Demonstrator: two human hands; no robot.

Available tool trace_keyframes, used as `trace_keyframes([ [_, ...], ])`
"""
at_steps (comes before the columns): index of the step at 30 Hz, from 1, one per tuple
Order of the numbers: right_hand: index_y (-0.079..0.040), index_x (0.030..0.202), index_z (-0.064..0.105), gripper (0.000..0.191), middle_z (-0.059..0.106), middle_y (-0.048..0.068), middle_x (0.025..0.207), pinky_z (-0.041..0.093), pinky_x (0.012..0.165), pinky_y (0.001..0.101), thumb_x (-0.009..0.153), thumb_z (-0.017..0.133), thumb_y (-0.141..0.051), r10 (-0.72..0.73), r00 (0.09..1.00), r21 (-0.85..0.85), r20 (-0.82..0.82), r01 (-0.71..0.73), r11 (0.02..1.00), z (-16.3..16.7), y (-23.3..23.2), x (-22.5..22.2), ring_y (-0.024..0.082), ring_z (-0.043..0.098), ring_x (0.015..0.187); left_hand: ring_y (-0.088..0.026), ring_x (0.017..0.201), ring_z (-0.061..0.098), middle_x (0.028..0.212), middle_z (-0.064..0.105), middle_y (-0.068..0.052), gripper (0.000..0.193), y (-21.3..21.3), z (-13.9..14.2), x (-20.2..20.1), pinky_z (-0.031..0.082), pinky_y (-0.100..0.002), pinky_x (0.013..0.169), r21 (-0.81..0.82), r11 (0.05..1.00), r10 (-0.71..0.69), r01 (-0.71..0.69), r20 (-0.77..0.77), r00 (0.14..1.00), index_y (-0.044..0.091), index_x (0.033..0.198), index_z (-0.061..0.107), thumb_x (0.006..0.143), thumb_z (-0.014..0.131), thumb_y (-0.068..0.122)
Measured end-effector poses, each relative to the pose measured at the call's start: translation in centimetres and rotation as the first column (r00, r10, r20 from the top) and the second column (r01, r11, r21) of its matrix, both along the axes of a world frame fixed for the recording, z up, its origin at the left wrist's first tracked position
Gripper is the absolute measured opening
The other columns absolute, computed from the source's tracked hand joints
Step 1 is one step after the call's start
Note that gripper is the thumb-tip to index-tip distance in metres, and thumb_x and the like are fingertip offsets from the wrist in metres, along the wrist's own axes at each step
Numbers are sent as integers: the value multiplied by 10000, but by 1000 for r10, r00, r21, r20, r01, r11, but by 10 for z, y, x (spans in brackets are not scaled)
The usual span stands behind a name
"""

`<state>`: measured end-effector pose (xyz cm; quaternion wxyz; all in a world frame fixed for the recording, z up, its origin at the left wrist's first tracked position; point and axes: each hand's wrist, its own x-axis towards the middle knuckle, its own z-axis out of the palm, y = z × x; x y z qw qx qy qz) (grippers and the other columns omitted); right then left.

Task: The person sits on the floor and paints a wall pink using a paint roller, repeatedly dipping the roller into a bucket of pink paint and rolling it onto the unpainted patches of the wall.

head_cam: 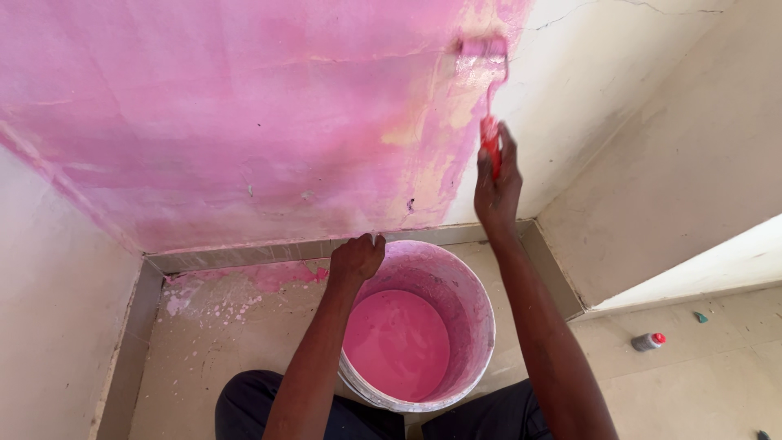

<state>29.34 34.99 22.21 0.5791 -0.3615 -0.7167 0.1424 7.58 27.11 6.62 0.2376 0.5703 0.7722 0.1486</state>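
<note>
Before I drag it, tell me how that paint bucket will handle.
The bucket holds a deep pool of pink paint, so it is probably heavy and will slosh. Its smeared rim, gripped by the left hand, may be slippery. It looks squat, unlikely to tip.

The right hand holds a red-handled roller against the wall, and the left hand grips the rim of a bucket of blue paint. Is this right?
Not quite. The head view shows pink paint in the bucket, not blue. The rest stands: the right hand holds the red-handled roller against the wall, and the left hand grips the rim.
</note>
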Motion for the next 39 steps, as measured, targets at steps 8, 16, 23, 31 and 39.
trace_keyframes([
  [8,-52,1562,421,531,712,269,1102,539,784,407,1088,497,-277,-102,987,-188,120,123,974,0,-10,2,301,682,838,-417,1066,688,1115,718,-256,650,1,-4,1,519,-545,980,32,999,-11,11,2,1000,13,1167,669,1052,253,498],
  [16,-36,1486,486,505,720,300,1016,565,767,494,1042,549,-269,-71,939,-208,337,148,967,-73,-37,29,437,737,875,-417,1057,693,1106,717,-268,644,-2,3,2,520,-541,980,27,999,-22,22,4,1000,4,1160,668,1052,263,493],
  [23,-10,1409,567,485,733,288,942,561,755,508,1004,604,-276,-87,840,-157,535,200,967,-91,-14,41,436,720,839,-416,1055,696,1109,719,-267,652,-3,5,2,521,-540,981,2,1000,-11,11,5,1000,-2,1151,674,1057,253,487],
  [31,-25,1350,579,537,683,154,853,482,453,353,955,636,-384,143,978,-859,152,59,509,-112,23,35,158,540,540,-416,1062,689,1114,716,-271,654,-1,4,1,515,-541,983,17,1000,0,0,20,1000,-10,1137,677,1050,253,480],
  [39,-1,1154,714,450,677,122,822,475,404,312,1005,587,-406,224,975,-827,-13,-136,546,-119,36,25,131,505,494,-418,1069,692,1119,719,-270,653,-2,4,2,515,-536,989,21,1000,11,-11,19,1000,-7,1138,682,1046,271,492],
])
